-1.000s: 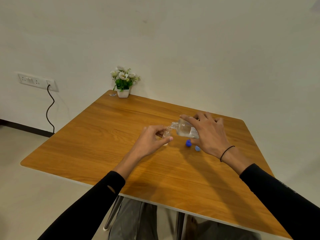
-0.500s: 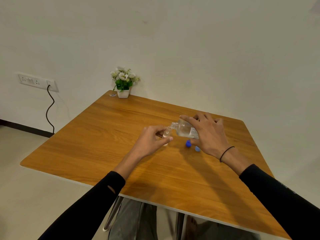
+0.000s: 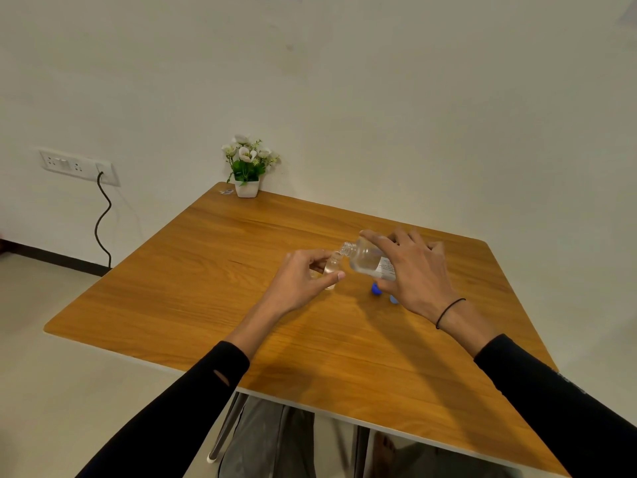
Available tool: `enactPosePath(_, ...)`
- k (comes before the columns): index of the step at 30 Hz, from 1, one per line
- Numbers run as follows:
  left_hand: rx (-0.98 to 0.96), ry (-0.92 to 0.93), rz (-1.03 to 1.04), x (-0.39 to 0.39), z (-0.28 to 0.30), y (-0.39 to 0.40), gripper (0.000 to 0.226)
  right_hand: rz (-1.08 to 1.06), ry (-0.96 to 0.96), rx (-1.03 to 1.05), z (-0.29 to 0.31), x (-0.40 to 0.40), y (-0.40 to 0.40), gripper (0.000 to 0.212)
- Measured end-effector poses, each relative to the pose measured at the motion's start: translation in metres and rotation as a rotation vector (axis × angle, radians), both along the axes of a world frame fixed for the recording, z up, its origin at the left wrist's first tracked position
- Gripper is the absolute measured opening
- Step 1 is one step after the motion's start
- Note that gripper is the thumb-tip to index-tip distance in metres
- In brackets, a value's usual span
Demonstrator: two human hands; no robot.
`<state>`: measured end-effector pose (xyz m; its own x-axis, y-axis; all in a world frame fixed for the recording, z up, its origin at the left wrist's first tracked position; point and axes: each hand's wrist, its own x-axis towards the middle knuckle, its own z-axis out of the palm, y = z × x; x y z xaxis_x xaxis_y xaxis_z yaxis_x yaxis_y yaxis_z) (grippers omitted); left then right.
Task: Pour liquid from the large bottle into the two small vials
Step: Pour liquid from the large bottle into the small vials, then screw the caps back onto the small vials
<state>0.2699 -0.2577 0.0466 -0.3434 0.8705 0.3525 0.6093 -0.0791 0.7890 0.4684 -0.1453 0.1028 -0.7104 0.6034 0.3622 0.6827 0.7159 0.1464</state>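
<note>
My right hand [image 3: 413, 270] grips the large clear bottle [image 3: 365, 258], which is tilted with its open neck pointing left and down. The neck meets the mouth of a small clear vial [image 3: 332, 267] that my left hand [image 3: 303, 279] pinches between thumb and fingers just above the wooden table [image 3: 206, 270]. Clear liquid shows in both bottle and vial. A second vial is partly hidden behind my left fingers, so I cannot make it out clearly. Two blue caps [image 3: 376, 289] lie on the table under my right hand.
A small white pot of white flowers [image 3: 247, 170] stands at the table's far left corner by the wall. A wall socket with a black cable [image 3: 103, 215] is at the left. Knees in grey trousers show under the near table edge.
Almost nothing has moved; both hands keep the same hold, with the bottle still tipped into the vial.
</note>
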Motion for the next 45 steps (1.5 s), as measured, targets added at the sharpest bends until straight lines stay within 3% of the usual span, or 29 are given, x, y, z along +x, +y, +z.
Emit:
enactPosePath(11,0.098,-0.126,0.027,-0.010,0.003,0.000,0.036,0.039,0.179,-0.115,-0.018,-0.015,-0.007,0.091)
enactPosePath(17,0.086,-0.108,0.036,-0.018,0.002,-0.008,0.039,0.030,0.522,-0.415,-0.039,-0.038,0.007,0.090)
enactPosePath(25,-0.054,-0.221,0.006,0.003,-0.033,-0.018,0.034,0.008,0.771,-0.627,-0.061,-0.076,0.039,0.084)
enactPosePath(32,-0.099,-0.231,-0.038,0.018,-0.044,-0.013,0.030,-0.031,0.822,-0.720,-0.078,-0.097,0.049,0.081)
enactPosePath(41,-0.131,-0.224,-0.075,0.023,-0.063,-0.002,0.038,0.004,0.787,-0.748,-0.086,-0.080,0.049,0.095)
enactPosePath(42,-0.135,-0.228,-0.077,0.024,-0.065,0.000,0.038,-0.010,0.772,-0.698,-0.085,-0.071,0.048,0.088)
enactPosePath(45,-0.139,-0.235,-0.079,0.028,-0.070,0.004,0.040,-0.049,0.651,-0.421,-0.083,-0.034,0.053,0.039)
